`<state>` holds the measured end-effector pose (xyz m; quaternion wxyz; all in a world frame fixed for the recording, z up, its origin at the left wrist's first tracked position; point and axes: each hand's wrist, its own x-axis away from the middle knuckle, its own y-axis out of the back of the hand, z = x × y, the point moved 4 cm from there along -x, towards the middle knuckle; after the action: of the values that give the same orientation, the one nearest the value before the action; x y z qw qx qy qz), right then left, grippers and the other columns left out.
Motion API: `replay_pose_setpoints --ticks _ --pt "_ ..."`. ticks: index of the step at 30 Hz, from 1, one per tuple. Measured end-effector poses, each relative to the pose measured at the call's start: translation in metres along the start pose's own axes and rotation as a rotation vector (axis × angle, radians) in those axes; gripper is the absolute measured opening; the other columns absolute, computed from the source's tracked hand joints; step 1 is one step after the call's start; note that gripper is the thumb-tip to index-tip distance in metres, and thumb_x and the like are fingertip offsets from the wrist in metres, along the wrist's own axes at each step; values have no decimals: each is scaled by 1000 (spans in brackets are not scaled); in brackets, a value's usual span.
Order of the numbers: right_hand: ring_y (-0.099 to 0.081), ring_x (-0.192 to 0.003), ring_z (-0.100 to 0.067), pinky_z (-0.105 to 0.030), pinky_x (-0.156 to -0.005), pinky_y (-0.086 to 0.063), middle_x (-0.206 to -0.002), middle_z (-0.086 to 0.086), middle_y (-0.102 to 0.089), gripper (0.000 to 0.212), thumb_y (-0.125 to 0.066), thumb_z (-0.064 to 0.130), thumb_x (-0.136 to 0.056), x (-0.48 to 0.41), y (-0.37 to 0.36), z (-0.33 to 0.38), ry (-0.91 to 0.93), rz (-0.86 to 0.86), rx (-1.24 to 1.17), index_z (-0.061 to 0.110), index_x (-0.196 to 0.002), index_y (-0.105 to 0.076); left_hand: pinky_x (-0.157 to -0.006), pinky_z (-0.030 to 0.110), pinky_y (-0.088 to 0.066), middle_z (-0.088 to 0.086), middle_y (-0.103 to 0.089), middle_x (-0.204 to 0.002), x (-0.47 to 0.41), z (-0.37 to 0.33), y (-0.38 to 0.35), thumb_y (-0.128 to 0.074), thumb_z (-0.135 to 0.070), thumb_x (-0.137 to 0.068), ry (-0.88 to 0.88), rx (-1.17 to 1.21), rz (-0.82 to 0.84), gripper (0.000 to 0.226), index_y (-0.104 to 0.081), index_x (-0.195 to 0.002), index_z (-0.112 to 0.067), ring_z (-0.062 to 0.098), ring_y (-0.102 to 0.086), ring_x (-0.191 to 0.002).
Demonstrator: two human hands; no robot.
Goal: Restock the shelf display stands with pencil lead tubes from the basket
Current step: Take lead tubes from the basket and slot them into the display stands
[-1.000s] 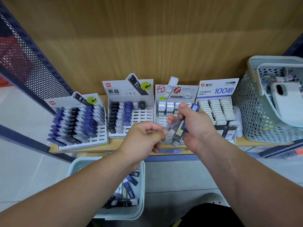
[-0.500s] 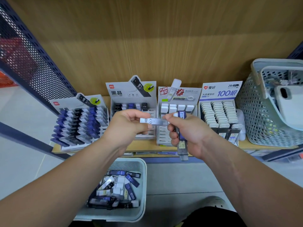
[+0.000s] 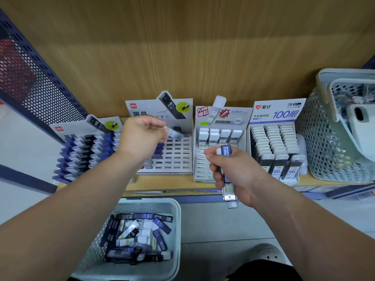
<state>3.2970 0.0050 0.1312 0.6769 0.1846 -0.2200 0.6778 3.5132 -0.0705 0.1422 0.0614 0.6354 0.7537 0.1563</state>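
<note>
On the wooden shelf (image 3: 162,184), our left hand (image 3: 140,138) pinched a lead tube (image 3: 173,133) sideways over empty slots in the stand (image 3: 178,159); our right hand (image 3: 237,173), right of it, gripped spares (image 3: 229,191).

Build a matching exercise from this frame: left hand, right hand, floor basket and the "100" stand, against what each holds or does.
Column 1
1. left hand
2. right hand
3. floor basket
4. "100" stand

Column 2
A. rows packed with white-capped tubes
B. grips a bundle of tubes that sticks out above and below the fist
C. pinches one pale tube over the part-empty stand
D. loose tubes heaped inside

Pairs: 1-C; 2-B; 3-D; 4-A
</note>
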Motion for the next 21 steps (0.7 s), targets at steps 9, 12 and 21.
replay_pose_setpoints --ticks 9,12,21 --pt "-41 -49 -15 -29 -45 -38 -65 -2 -50 3 -63 13 -100 -14 9 -9 -41 -24 -20 13 -99 -66 -73 39 -56 12 -73 -84 -47 17 -14 -68 -2 -82 -548 -784 141 9 -75 -78 -5 29 -66 -80" --pt "-42 -50 -15 -29 -46 -38 -65 -2 -50 4 -62 13 -100 -17 8 -10 -54 -5 -34 14 -99 -66 -66 43 -56 11 -71 -81 -54 23 -21 -66 -8 -83 -564 -923 188 11 -73 -75 -9 33 -64 -76" --pt "-41 -51 -16 -29 -46 -37 -66 -3 -50 7 -61 12 -100 -21 12 -16 -98 -11 -57 14 -100 -68 -85 41 -56 5 -75 -107 -62 28 -20 -70 -16 -89 -557 -917 186 15 -80 -99 -20 31 -67 -100"
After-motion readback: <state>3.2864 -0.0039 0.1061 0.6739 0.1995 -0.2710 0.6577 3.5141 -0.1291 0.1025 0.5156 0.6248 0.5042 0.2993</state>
